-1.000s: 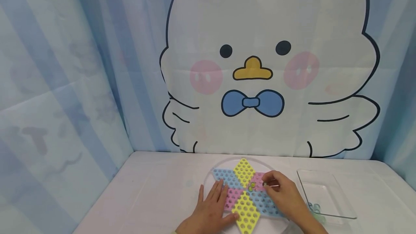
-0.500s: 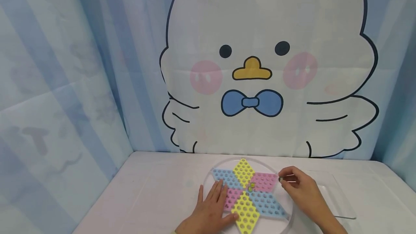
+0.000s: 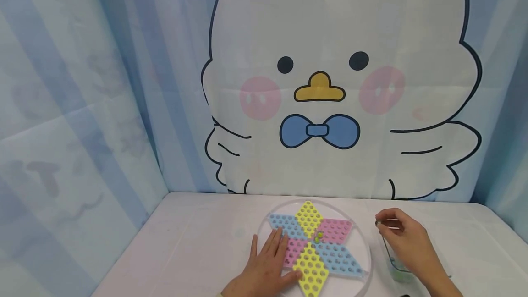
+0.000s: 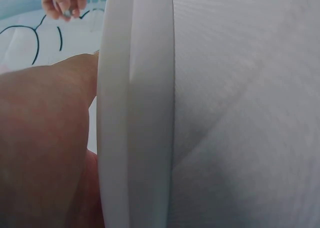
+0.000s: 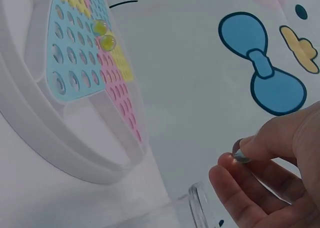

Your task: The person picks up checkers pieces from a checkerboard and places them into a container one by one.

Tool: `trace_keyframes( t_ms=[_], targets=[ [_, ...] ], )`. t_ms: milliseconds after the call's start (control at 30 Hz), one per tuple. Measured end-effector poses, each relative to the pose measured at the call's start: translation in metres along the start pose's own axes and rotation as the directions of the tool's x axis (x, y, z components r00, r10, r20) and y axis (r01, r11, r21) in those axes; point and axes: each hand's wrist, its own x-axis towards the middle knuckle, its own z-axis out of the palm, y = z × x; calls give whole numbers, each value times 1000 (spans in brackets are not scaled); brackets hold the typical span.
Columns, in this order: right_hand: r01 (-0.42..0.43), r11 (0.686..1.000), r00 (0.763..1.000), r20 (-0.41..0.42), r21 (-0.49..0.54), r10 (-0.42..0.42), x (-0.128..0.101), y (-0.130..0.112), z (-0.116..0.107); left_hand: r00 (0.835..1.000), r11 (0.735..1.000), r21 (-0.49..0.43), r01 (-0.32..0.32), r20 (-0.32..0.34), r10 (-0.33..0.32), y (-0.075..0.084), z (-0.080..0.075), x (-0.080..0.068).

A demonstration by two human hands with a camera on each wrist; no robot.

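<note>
A round white board (image 3: 338, 260) with a perforated star of yellow, pink and blue sections lies on the table. My left hand (image 3: 264, 265) rests flat on its left side, fingers spread over the pink and blue sections. Yellow-green marbles (image 3: 319, 237) sit near the star's centre; two yellow marbles (image 5: 104, 35) show in the right wrist view. My right hand (image 3: 408, 239) pinches a small glass marble (image 5: 241, 157) between thumb and fingers, raised over the left edge of a clear plastic box (image 3: 387, 247). The left wrist view is mostly filled by a pale edge and my forearm.
The box stands right of the board, with a greenish patch (image 3: 401, 275) at its near left corner, partly behind my right hand. A white table (image 3: 185, 242) runs back to a curtain (image 3: 255, 168) printed with a cartoon bird.
My right hand has moved right, from over the star's pink section to the clear box, carrying the pinched marble. The left hand has stayed in place on the board.
</note>
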Motion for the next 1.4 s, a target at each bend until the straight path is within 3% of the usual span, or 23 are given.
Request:
trace_keyframes(
  t_ms=[167, 400, 1000, 1400],
  targets=[
    [17, 1000, 999, -45, -8, -17, 2, 10, -1, 1000, 1000, 0, -3, -3, 3, 0, 0, -1],
    [-41, 999, 998, -43, -26, 40, 3, 19, -4, 1000, 1000, -3, -7, 1, 7, 0, -1, -1],
    [-176, 977, 980, 72, -119, 185, 15, 35, -17, 1000, 1000, -11, 11, 10, -11, 0, -1, 0],
    [-136, 979, 982, 108, -154, 153, 19, 45, -14, 1000, 1000, -13, 5, 2, -5, -1, 2, 1]
  ],
)
